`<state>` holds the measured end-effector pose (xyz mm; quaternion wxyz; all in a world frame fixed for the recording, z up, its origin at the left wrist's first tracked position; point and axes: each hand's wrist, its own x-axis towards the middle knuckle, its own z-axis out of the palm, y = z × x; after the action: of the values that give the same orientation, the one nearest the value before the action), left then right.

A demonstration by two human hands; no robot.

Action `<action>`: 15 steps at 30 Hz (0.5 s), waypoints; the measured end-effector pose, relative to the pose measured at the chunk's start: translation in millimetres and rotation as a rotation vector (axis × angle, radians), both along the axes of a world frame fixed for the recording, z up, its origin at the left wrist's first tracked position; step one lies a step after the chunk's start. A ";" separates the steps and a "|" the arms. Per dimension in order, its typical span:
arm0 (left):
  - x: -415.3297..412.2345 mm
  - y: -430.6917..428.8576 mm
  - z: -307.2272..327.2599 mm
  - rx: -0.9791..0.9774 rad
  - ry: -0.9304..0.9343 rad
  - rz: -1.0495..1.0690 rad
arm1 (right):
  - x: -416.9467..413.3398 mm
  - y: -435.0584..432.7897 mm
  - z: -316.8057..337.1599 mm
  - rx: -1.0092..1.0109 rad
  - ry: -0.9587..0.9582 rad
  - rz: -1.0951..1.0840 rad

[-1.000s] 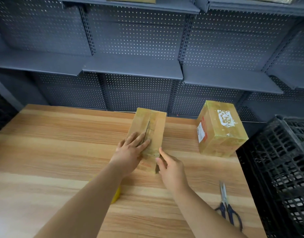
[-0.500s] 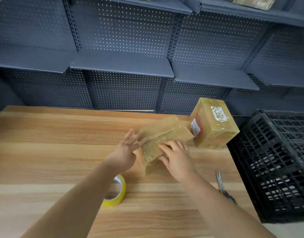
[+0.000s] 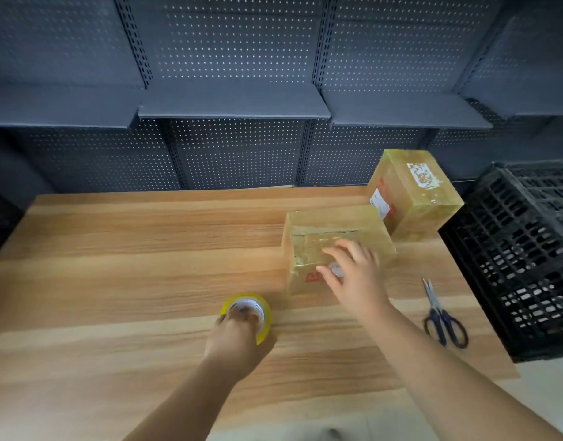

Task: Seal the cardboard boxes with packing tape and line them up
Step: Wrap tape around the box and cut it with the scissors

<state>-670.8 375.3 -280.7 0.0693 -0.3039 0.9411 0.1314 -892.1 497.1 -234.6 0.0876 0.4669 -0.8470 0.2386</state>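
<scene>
A tape-covered cardboard box (image 3: 324, 237) lies on the wooden table (image 3: 130, 256), its top seam running left to right. My right hand (image 3: 353, 275) rests on the box's near top edge with fingers spread and relaxed. Behind it to the right stands a second taped box (image 3: 414, 192) with a white label, touching or nearly touching the first. My left hand (image 3: 239, 342) grips a yellow roll of packing tape (image 3: 251, 310) on the table, left of and nearer than the box.
Blue-handled scissors (image 3: 442, 316) lie on the table near its right edge. A black plastic crate (image 3: 528, 249) stands just beyond that edge. Dark perforated metal shelving (image 3: 232, 106) runs along the back of the table.
The box has been turned and set down beside the labelled box. My left hand left the box and took hold of the tape roll. My right hand stays on the box.
</scene>
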 end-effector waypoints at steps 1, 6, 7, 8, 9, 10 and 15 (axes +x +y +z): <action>-1.2 5.1 -6.8 0.045 -0.131 0.005 | 9.4 5.6 0.0 -0.092 0.002 -0.005; -10.8 -0.4 -9.4 0.158 -0.227 0.043 | 55.1 28.9 -26.0 0.021 -0.477 0.091; -7.2 -3.7 -6.5 0.207 -0.180 0.023 | 59.1 30.7 -31.9 0.076 -0.589 0.073; -3.2 -7.8 -2.1 0.276 -0.130 -0.002 | 61.8 31.2 -34.7 0.115 -0.700 0.030; 1.3 -10.8 3.8 0.381 -0.064 -0.018 | 62.9 29.8 -34.1 0.142 -0.819 -0.020; 5.5 -12.2 9.6 0.507 0.027 -0.026 | 63.6 26.9 -29.9 0.164 -0.951 -0.059; 15.6 -3.5 42.5 0.881 0.223 -0.062 | 62.6 16.3 -8.7 0.043 -1.497 -0.003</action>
<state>-655.2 371.8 -238.2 0.0939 -0.2009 0.8058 0.5490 -829.5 513.4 -243.3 -0.5209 0.1803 -0.6854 0.4759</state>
